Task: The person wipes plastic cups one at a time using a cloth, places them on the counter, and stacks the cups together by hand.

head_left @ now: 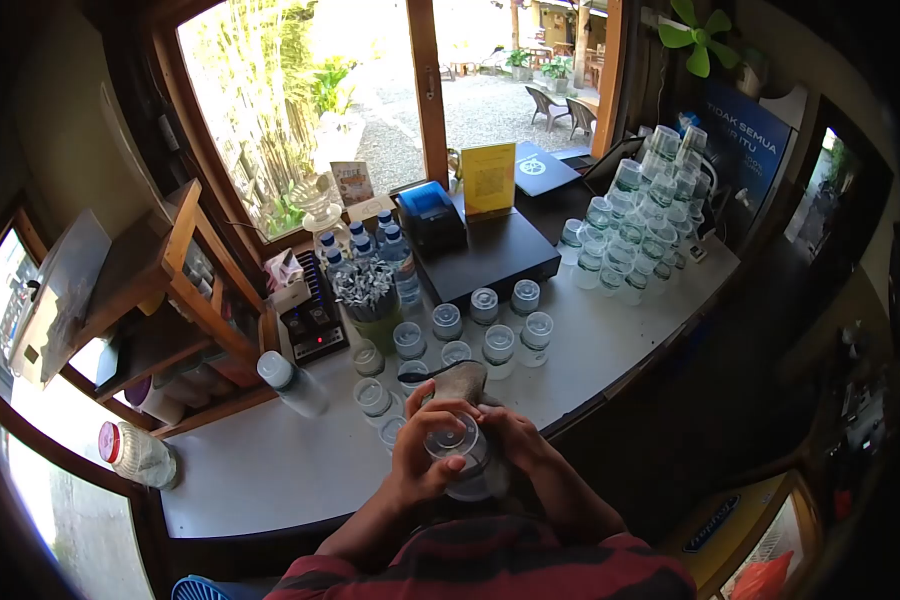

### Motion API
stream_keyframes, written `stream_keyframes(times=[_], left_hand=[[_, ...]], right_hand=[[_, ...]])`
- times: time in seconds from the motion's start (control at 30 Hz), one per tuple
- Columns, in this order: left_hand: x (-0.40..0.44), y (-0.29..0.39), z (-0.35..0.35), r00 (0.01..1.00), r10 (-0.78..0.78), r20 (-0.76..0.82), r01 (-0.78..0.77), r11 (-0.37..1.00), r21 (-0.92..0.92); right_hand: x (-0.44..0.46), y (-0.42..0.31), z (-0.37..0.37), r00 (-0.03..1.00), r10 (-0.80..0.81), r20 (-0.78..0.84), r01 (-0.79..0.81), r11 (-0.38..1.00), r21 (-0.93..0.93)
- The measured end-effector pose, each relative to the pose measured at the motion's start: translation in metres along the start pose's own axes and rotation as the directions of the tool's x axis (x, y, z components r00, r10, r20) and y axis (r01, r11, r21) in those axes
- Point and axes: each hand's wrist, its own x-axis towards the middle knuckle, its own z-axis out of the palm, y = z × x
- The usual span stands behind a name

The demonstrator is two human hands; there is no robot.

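Note:
Close to my body, my left hand (418, 452) is wrapped round a clear drinking glass (468, 486), fingers and thumb spread about its upper end. My right hand (513, 434) is closed on a grey-brown cloth (460, 381) against the glass's right side. The cloth bunches up above the glass, and its lower part is hidden by my hands. Just beyond stand several upturned glasses, among them one at the left (372, 397) and one at the right (499, 344).
Many stacked glasses (625, 235) rise on the counter's right. A black cash drawer (490, 255) bears a blue-topped printer (430, 212) and a yellow sign (488, 178). Water bottles (400, 262) and a container of wrapped items (370, 300) stand behind. A red-lidded jar (135, 453) is far left.

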Motion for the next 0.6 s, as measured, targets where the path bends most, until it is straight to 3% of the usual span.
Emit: stream_keyframes(times=[0.03,0.07,0.17,0.2,0.3,0.37,0.47,0.6], left_hand=[[0.005,0.002,0.010,1.000,-0.010,0.027,0.012,0.997,-0.075],[0.010,0.004,0.020,0.995,0.011,0.103,-0.008,0.999,-0.032],[0.012,0.004,0.074,0.975,-0.173,-0.141,0.107,0.918,-0.381],[0.014,0.000,0.086,0.949,-0.233,-0.215,0.119,0.890,-0.441],[0.008,-0.028,0.119,0.919,-0.266,-0.291,0.123,0.895,-0.429],[0.000,-0.037,0.142,0.854,-0.366,-0.370,0.169,0.868,-0.468],[-0.010,-0.045,0.164,0.714,-0.540,-0.446,0.235,0.784,-0.575],[-0.024,-0.057,0.182,0.723,-0.458,-0.517,0.216,0.861,-0.460]], right_hand=[[-0.006,-0.003,-0.012,0.998,0.052,0.017,-0.052,0.998,-0.034],[-0.024,-0.029,-0.001,0.982,0.180,0.051,-0.187,0.963,0.194],[-0.077,-0.027,-0.010,0.949,-0.292,-0.114,0.306,0.944,0.126],[-0.055,-0.041,-0.040,0.964,0.038,0.265,-0.179,0.827,0.533],[-0.045,0.053,-0.128,0.992,-0.106,0.068,0.102,0.993,0.059],[-0.079,0.003,-0.103,0.996,-0.012,0.087,-0.003,0.985,0.170],[-0.078,-0.009,-0.102,0.990,0.047,0.136,-0.079,0.967,0.241],[-0.085,0.002,-0.109,0.978,0.043,0.203,-0.087,0.973,0.214]])
